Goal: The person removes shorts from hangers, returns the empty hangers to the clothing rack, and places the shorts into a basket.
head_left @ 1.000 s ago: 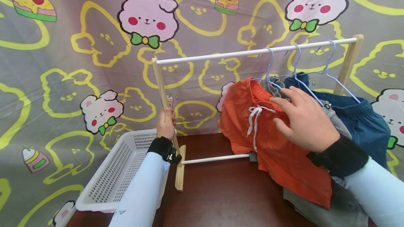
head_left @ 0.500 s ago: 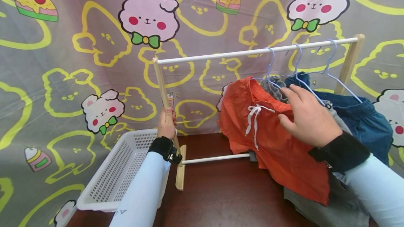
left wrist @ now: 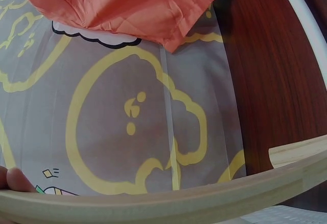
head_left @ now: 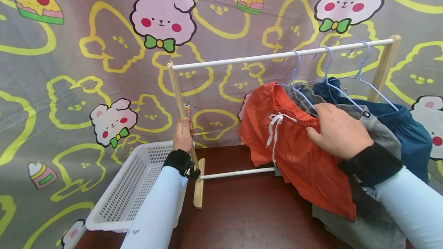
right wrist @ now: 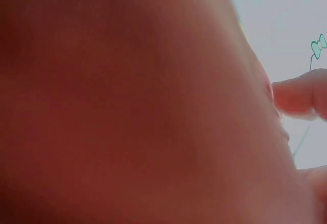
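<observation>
In the head view, my left hand [head_left: 183,135] grips the left wooden upright [head_left: 177,91] of a small clothes rack. My right hand [head_left: 340,128] is at the right end of the waistband of orange shorts [head_left: 304,156] with a white drawstring. Its thumb lies on the front of the cloth and its fingers bend over the top edge, their tips hidden. The shorts hang from a lilac hanger [head_left: 295,72]. In the right wrist view, blurred orange cloth [right wrist: 153,106] fills most of the frame beside a fingertip [right wrist: 299,99].
Behind the orange pair hang grey shorts [head_left: 384,130] and blue shorts [head_left: 415,141] on lilac hangers along the white rail [head_left: 235,61]. A white perforated basket [head_left: 117,187] stands left of the rack on the dark red table [head_left: 242,214]. A patterned curtain [head_left: 221,18] is behind.
My right hand has lowered onto the orange waistband, its fingers now bending over the edge. The orange shorts have shifted slightly left, showing more of the grey pair. My left hand stays put.
</observation>
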The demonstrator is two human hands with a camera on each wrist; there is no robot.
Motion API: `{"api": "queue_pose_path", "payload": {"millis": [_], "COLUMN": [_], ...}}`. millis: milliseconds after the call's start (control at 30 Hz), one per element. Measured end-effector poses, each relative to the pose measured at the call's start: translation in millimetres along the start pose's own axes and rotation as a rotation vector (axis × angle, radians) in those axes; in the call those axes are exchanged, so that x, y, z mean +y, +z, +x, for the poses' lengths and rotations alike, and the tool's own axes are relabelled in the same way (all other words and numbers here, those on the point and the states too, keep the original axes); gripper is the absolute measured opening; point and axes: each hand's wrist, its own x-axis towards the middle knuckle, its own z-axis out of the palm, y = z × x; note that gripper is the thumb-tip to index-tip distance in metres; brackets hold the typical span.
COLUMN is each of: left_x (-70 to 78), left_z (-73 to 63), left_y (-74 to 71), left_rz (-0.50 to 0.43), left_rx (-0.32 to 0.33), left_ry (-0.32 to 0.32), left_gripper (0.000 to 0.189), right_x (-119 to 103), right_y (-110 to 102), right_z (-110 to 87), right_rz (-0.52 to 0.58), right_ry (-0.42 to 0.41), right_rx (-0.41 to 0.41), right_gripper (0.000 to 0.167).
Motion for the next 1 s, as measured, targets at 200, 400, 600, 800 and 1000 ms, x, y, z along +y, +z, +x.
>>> {"api": "queue_pose_path", "payload": {"millis": [200, 400, 600, 800, 1000], "left_x": [-0.9, -0.2, -0.8, -3.0, 1.5], "left_z": [0.6, 0.6, 1.6, 2.1, 1.6], "left_y": [0.9, 1.6, 2.0, 2.0, 1.0], "left_rz": [-0.009, -0.002, 0.005, 0.01, -0.003], "left_rx": [-0.009, -0.011, 0.0, 0.01, -0.005], "left_ry": [0.007, 0.002, 0.013, 0.052, 0.032], "left_gripper": [0.043, 0.043, 0.043, 0.043, 0.041], "right_x": [1, 2, 3, 3, 3], "right_y": [4, 10, 13, 16, 16], "right_z": [-0.1, 0.1, -0.6, -1.4, -2.3], "right_rz": [0.028, 0.058, 0.041, -0.042, -0.083], "right_ry": [0.006, -0.015, -0.017, -0.015, -0.01], "right_rx": [0.007, 0.099, 0.145, 0.169, 0.152], "right_gripper": [0.065, 0.048, 0.045, 0.049, 0.052]}}
